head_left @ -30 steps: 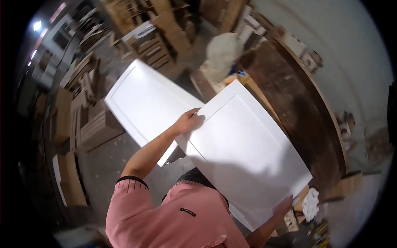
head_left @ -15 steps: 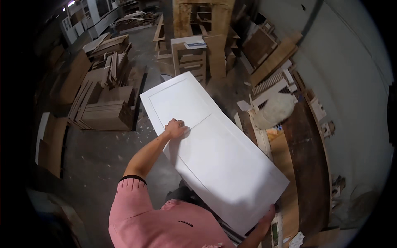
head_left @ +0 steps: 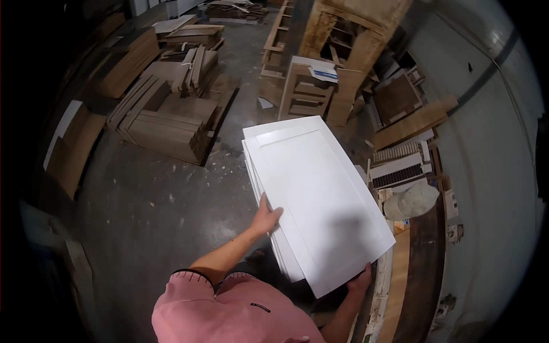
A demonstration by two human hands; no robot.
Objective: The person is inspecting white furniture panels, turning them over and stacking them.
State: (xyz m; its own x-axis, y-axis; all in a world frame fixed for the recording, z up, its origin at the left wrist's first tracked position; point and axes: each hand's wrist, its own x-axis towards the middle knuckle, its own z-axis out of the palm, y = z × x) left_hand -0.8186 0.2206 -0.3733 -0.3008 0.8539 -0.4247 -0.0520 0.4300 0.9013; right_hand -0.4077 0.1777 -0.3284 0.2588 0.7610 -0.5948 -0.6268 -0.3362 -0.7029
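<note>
A white cabinet door point(head_left: 311, 188) with a recessed border lies in front of me, on top of other white panels point(head_left: 284, 248) whose edges show along its left side. The top door is turned slightly against those below. My left hand point(head_left: 266, 219) is closed on the left edge, its thumb toward the top face and its lower fingers partly hidden. At the near right corner, my right hand point(head_left: 361, 278) grips the door's edge, with some fingers hidden underneath. A shadow falls across the near part of the door. What bears the panels is hidden.
On the floor to the left sits a stack of brown boards point(head_left: 166, 128). A wooden bench point(head_left: 420, 268) with a pale bag point(head_left: 413, 201) on it runs along my right. Wooden frames point(head_left: 309, 94) stand ahead, and more boards lean near the right wall.
The top door has slid nearer and now largely covers the panel below. My left hand has moved from the upper face to the left edge. The view has turned left.
</note>
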